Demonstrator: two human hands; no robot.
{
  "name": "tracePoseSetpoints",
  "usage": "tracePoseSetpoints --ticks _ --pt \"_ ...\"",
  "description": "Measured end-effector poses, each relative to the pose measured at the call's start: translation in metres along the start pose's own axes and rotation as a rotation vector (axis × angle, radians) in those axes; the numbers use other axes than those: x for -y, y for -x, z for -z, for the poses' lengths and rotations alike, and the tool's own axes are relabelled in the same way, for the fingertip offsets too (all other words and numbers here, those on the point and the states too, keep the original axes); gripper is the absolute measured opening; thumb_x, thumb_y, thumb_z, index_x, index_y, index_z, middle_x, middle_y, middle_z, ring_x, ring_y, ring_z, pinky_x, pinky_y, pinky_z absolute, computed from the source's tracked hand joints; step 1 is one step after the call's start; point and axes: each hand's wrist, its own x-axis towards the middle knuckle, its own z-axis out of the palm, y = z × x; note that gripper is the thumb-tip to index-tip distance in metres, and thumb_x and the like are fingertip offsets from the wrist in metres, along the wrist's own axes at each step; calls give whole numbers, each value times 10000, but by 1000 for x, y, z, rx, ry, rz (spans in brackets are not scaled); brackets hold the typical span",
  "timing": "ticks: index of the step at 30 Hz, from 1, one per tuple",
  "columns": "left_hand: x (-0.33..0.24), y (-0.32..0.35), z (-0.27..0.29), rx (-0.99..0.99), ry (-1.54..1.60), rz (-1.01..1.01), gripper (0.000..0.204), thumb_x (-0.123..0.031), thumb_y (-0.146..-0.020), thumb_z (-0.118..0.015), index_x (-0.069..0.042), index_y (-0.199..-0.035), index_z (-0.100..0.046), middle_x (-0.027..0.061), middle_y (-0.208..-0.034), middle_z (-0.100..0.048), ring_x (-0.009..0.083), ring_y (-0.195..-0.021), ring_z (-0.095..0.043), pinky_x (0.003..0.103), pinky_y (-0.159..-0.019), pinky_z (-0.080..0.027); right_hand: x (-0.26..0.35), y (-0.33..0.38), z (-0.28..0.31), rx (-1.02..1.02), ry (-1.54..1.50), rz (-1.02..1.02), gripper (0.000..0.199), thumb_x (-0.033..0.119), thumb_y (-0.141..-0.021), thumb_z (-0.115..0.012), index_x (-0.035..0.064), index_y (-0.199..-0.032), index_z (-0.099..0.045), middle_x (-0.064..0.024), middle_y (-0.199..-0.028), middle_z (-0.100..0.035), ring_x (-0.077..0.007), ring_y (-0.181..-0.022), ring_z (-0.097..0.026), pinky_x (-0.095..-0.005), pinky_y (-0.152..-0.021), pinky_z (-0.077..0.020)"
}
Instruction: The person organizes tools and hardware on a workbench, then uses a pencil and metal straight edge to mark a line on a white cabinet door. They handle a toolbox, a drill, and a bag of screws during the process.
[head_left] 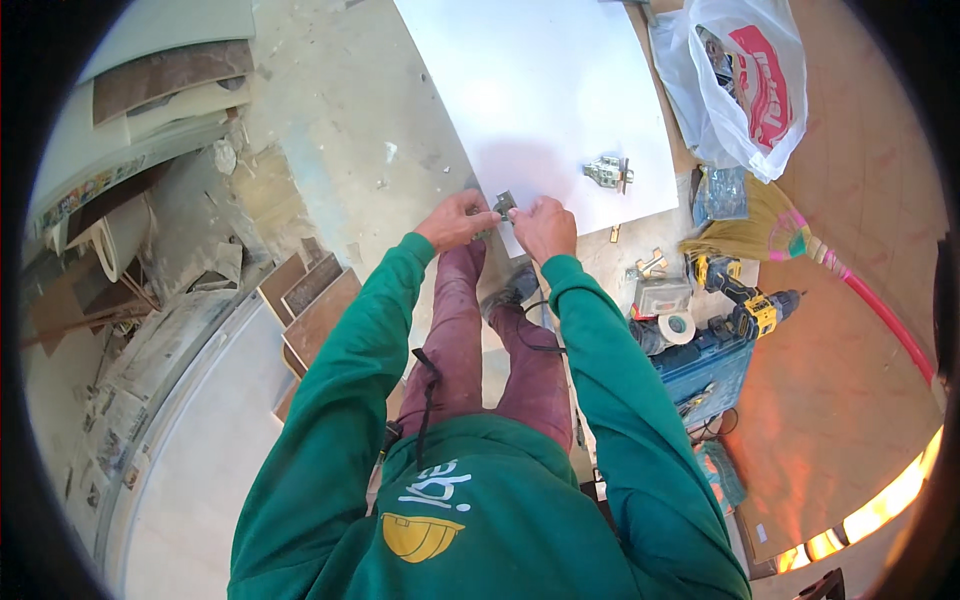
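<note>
1. Metal hinge [504, 204] sat between both hands, over the white board's [540, 90] near-left corner, probably gripped from two sides for steadiness.
2. Left hand [458, 221] and right hand [547, 230] pinched it with thumbs and fingertips; how firmly, I couldn't tell.
3. Forearms [393, 292] reached forward, converging.
4. Second hinge [606, 173] lay beyond and right of the right hand, seemingly within reach.

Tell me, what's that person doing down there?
The person in a green top is holding a small metal piece between the left hand and right hand, near the edge of a white board. Another metal piece lies on the board. Off to the right, a yellow-and-black drill lies by a blue case.
</note>
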Motion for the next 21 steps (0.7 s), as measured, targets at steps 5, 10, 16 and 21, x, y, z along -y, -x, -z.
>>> tracePoseSetpoints --ticks 5,10,16,21 --pt "-8 -1 7 52 -43 -26 361 -378 -941 -751 -37 -1028 -671 63 -945 -686 158 -849 -632 330 -699 -543 -2 3 -8 -30 -47 -32 392 350 -862 -782 -6 -1017 -728 -280 -1059 -734 -468 -1036 -701 -517 -933 -554" --pt "5 -4 4 -26 -123 -113 387 -396 -934 -746 -20 -1004 -681 81 -936 -711 170 -858 -645 341 -762 -540 -3 3 -2 4 -42 -25 389 345 -864 -778 -7 -1021 -728 -278 -1081 -732 -463 -1057 -698 -515 -949 -548" --pt "9 -14 -8 -254 -103 -78 461 -455 -947 -673 2 -924 -717 123 -863 -709 218 -796 -655 395 -766 -528 -3 1 1 14 -61 4 386 350 -859 -783 -6 -1002 -738 -268 -1067 -738 -443 -1028 -709 -508 -932 -551" --pt "27 -13 -8 -702 440 -162 431 -372 -1074 -512 -2 -950 -695 55 -830 -661 142 -794 -611 296 -721 -498 -9 -2 -1 -5 -22 65 400 379 -840 -799 -5 -935 -744 -244 -977 -751 -432 -965 -722 -493 -881 -562"
